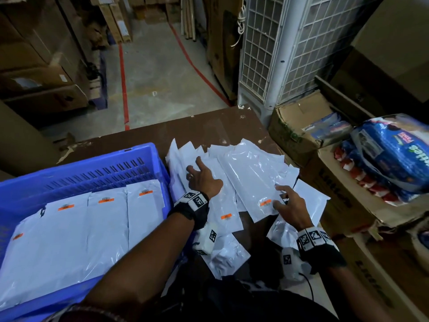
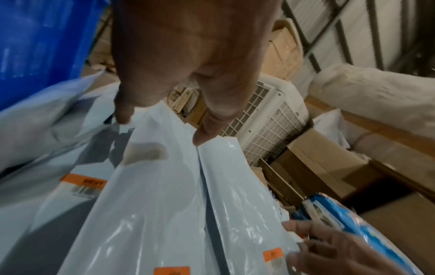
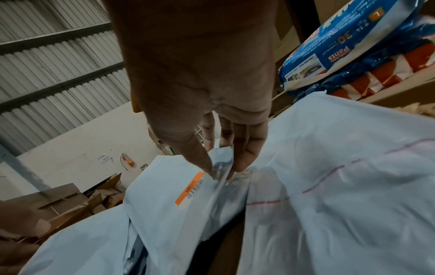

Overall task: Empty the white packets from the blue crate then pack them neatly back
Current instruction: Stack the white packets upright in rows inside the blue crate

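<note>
The blue crate [image 1: 139, 152] stands at the left of the brown table [image 1: 232, 126], with several white packets [image 1: 104, 228] laid flat in rows inside, orange labels up. A loose pile of white packets [image 1: 232, 159] lies to the right of the crate. My left hand [image 1: 202, 180] rests on the pile's left part with fingers spread, its fingertips [image 2: 200, 139] touching packet tops. My right hand [image 1: 290, 205] is at the near end of a long packet [image 1: 253, 184] with an orange label. There, thumb and fingers [image 3: 221, 173] pinch that packet's edge [image 3: 169, 204].
Worn cardboard boxes [image 1: 299, 126] and blue diaper packs [image 1: 390, 159] crowd the table's right side. A white grilled cooler unit [image 1: 278, 54] stands behind them. More packets [image 1: 227, 254] lie near the table's front edge. Beyond the table is open floor with red lines.
</note>
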